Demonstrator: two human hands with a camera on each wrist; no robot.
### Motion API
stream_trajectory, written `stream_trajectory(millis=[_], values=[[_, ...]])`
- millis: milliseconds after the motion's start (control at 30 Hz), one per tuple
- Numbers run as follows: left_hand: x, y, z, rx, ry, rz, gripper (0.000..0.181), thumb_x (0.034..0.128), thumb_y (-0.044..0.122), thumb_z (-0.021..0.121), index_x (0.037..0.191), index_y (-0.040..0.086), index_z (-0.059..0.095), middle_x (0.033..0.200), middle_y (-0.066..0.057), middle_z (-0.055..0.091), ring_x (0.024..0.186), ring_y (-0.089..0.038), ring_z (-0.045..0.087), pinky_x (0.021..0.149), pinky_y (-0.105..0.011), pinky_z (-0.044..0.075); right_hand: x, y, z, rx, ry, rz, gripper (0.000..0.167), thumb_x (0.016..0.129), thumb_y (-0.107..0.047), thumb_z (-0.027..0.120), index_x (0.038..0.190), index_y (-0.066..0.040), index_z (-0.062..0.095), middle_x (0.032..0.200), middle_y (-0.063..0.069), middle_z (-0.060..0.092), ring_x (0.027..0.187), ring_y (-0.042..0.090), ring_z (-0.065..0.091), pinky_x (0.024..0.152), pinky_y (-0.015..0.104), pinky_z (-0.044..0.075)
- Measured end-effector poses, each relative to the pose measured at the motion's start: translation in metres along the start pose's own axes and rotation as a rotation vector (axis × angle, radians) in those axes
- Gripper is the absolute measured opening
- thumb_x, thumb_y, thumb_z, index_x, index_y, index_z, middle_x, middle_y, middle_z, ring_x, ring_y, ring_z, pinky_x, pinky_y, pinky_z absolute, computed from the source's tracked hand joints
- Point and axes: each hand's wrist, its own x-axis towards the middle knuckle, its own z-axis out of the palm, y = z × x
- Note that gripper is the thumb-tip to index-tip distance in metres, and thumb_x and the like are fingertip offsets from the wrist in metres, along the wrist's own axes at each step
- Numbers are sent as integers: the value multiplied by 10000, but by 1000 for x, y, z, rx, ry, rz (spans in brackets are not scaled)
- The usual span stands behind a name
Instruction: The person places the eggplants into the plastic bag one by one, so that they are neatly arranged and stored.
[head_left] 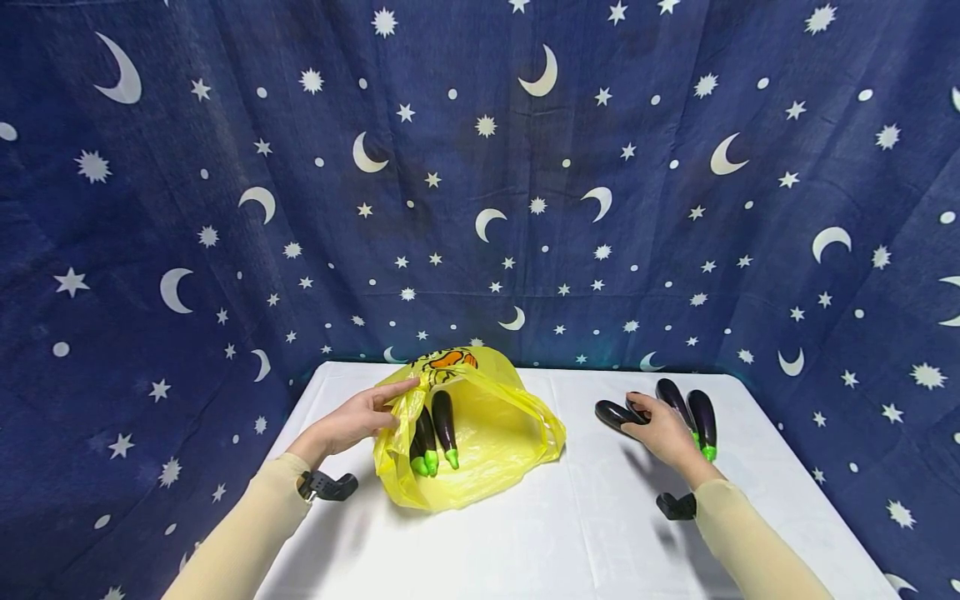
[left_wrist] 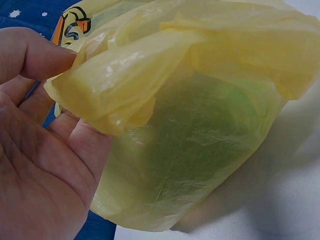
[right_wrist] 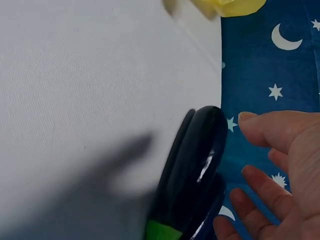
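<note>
A yellow plastic bag (head_left: 487, 467) lies on its side, its mouth facing me. My left hand (head_left: 363, 419) holds the left rim of the bag, thumb on one side of the film and fingers on the other, as the left wrist view shows. Inside lie three dark eggplants (head_left: 444, 421) with green stem ends toward the mouth. My right hand (head_left: 663, 429) hovers over several more eggplants (head_left: 702, 417) on the right. In the right wrist view its fingers are spread apart from the thumb, beside an eggplant (right_wrist: 192, 165), with nothing gripped. The hand partly hides one eggplant.
Everything stands on a white-covered table (head_left: 510, 550). A dark blue curtain (head_left: 480, 183) with moons and stars hangs behind it and along both sides. Each wrist wears a black camera mount (head_left: 330, 486).
</note>
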Motion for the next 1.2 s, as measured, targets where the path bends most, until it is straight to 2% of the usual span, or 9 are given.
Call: stream_trajectory(millis=[167, 333, 600, 967, 1200], values=[[1, 0, 0, 0, -4, 10, 783, 902, -58, 571, 1616, 161, 336, 1633, -157, 286, 1256, -240, 521, 933, -371, 536, 2, 3, -1, -63, 0, -14, 643, 900, -244, 766, 1445, 12, 540, 1323, 282, 605, 1209, 482, 550, 997, 622, 426], [1, 0, 0, -3, -18, 29, 778, 909, -64, 559, 1619, 148, 324, 1631, -161, 286, 1220, -231, 548, 928, -374, 538, 7, 6, -1, -136, -11, -37, 642, 881, -248, 778, 1419, 25, 558, 1303, 295, 611, 1246, 519, 495, 1034, 660, 364], [1, -1, -1, -5, -17, 31, 777, 908, -67, 561, 1617, 150, 330, 1643, -149, 271, 1238, -232, 543, 935, -374, 536, 14, 11, 3, -228, -52, -43, 616, 865, -185, 771, 1412, 16, 571, 1352, 311, 571, 1222, 544, 511, 982, 666, 414], [1, 0, -2, 11, -8, 22, 773, 910, -55, 569, 1616, 159, 338, 1642, -148, 271, 1254, -244, 531, 944, -368, 533, 18, 15, 4, -263, -80, -30, 609, 858, -145, 764, 1411, 18, 567, 1354, 312, 569, 1233, 514, 526, 990, 650, 422], [0, 2, 0, 2, 1, 15, 770, 909, -54, 572, 1611, 169, 351, 1644, -138, 271, 1259, -245, 525, 940, -365, 535, 20, 15, 7, -289, -81, -62, 603, 841, -110, 754, 1406, 11, 581, 1345, 295, 583, 1248, 494, 525, 999, 639, 426]])
